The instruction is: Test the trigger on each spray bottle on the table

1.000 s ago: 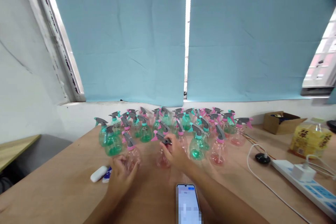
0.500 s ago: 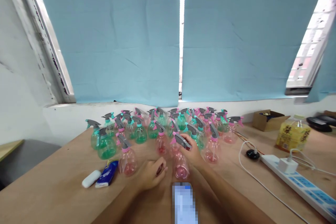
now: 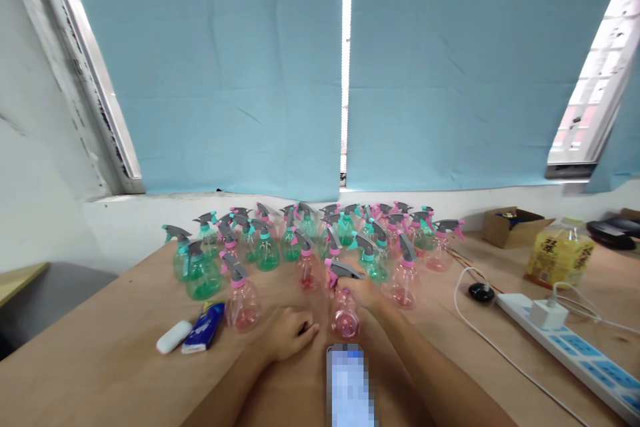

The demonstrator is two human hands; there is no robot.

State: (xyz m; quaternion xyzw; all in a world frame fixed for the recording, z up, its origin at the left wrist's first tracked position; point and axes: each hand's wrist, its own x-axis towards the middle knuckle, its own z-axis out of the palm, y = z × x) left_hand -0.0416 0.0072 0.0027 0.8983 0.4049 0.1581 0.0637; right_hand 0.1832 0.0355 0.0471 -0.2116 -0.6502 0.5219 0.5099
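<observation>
A pink spray bottle (image 3: 344,317) with a grey trigger head stands on the wooden table (image 3: 115,373) just in front of me. My right hand (image 3: 364,293) grips it around the neck, below the trigger. My left hand (image 3: 286,333) rests on the table just left of the bottle, fingers loosely curled, holding nothing I can see. Behind them stand several green and pink spray bottles (image 3: 265,250) in rows near the wall. A phone (image 3: 349,387) lies on the table between my forearms.
A white case (image 3: 173,337) and a blue packet (image 3: 203,327) lie at the left. On the right are a white power strip (image 3: 575,347) with cables, a black puck (image 3: 481,291), a cardboard box (image 3: 515,225) and a yellow bottle (image 3: 559,255).
My right hand has brought the pink bottle nearer to me and set it upright from a tilt. My left hand moved right, close to the bottle.
</observation>
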